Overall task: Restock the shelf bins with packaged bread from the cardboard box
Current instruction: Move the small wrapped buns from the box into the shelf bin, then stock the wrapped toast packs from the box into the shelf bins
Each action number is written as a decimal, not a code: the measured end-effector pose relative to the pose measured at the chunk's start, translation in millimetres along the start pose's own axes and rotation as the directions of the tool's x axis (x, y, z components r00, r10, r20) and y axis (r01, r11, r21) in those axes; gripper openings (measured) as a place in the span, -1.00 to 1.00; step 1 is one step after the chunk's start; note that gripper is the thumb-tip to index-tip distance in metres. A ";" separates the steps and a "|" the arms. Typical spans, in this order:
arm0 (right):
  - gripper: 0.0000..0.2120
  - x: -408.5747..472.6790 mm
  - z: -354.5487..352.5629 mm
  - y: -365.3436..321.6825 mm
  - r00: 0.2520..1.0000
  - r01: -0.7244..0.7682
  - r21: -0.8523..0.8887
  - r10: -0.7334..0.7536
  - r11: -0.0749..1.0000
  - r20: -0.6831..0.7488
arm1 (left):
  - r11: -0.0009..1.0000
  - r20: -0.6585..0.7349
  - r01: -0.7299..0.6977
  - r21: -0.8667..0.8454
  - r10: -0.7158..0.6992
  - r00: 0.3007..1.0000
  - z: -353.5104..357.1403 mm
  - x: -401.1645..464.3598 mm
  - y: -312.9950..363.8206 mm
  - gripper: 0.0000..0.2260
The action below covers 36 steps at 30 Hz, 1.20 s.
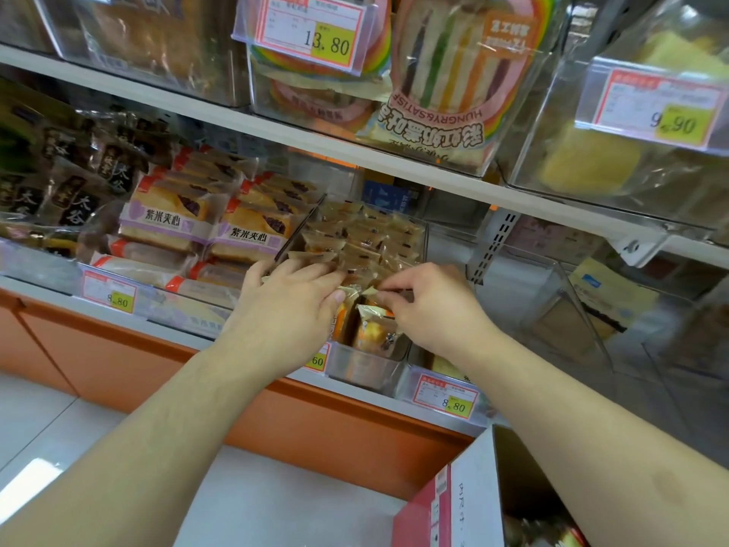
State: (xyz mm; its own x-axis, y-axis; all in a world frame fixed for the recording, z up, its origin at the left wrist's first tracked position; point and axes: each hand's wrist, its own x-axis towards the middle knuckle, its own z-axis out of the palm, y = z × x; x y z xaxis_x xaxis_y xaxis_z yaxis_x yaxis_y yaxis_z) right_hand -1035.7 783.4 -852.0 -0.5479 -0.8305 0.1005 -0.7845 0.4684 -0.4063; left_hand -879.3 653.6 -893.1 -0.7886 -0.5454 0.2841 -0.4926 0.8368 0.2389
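Both hands (357, 305) pinch clear-wrapped golden bread packets (372, 329) standing upright in the bin (367, 367).

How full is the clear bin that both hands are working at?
Nearly full: the clear bin holds rows of packets from back to front, where the left hand and right hand handle the front ones.

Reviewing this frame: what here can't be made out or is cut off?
Head view only:
- Price tag on the bin being filled: the left hand hides all but "60".
- Cardboard box: cut by the bottom edge; its contents barely show.
- Packs under the right hand: print too small to read.
- Small print on the 13.80 tag: blurred.
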 end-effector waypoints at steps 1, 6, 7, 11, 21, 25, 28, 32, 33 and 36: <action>-0.84 2.2 -1.4 -0.5 0.999 -0.018 0.005 0.018 1.000 0.029 | 1.000 0.001 0.004 0.000 -0.004 1.000 -0.2 -1.0 1.2 -0.60; -0.81 -3.1 -17.9 3.5 0.996 -0.015 0.015 0.013 1.000 0.083 | 0.998 0.007 -0.023 0.051 0.022 1.000 6.0 -3.1 9.7 -0.53; -0.79 -9.6 -19.9 7.1 0.998 -0.004 0.069 0.000 0.998 0.058 | 0.998 0.001 -0.014 0.057 0.014 1.000 6.5 -2.3 7.7 -0.54; -0.70 -34.0 -17.5 21.3 0.996 0.091 0.135 -0.090 0.987 -0.014 | 0.998 0.001 0.026 0.054 -0.026 1.000 6.2 -3.7 5.1 -0.61; -0.69 -66.9 -35.6 19.0 0.995 0.031 0.197 -0.012 0.980 -0.097 | 0.996 -0.032 -0.066 -0.059 0.064 0.997 -14.0 -20.7 36.4 -0.57; -0.72 -116.2 -61.2 44.9 0.993 -0.010 0.167 0.030 0.986 -0.116 | 0.961 -0.017 -0.221 -0.169 0.221 0.975 -27.2 -36.6 75.6 -0.54; -0.77 -165.5 -79.2 76.9 0.989 -0.064 0.147 0.083 0.987 -0.126 | 0.912 0.019 -0.326 -0.249 0.341 0.940 -34.1 -55.2 117.4 -0.62; -0.77 -232.9 -94.8 125.9 0.972 -0.174 0.173 0.197 0.969 -0.130 | 0.862 0.099 -0.357 -0.360 0.416 0.904 -32.0 -90.9 167.1 -0.65; -0.75 -249.0 -96.7 138.6 0.963 -0.208 0.188 0.234 0.960 -0.133 | 0.856 0.127 -0.362 -0.368 0.432 0.893 -27.8 -99.6 176.7 -0.66; -0.71 -292.8 -98.7 171.8 0.921 -0.367 0.175 0.383 0.914 -0.074 | 0.853 0.220 -0.367 -0.371 0.465 0.857 -14.7 -120.8 201.7 -0.67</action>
State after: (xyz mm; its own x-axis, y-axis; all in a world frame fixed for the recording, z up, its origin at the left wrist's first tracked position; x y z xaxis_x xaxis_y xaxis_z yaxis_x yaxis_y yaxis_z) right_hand -1038.7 1136.8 -861.6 -0.8267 -0.5626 0.0040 -0.4653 0.6797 -0.5670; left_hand -878.0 887.5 -865.5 -0.9864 -0.0675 0.1501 0.0063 0.8960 0.4441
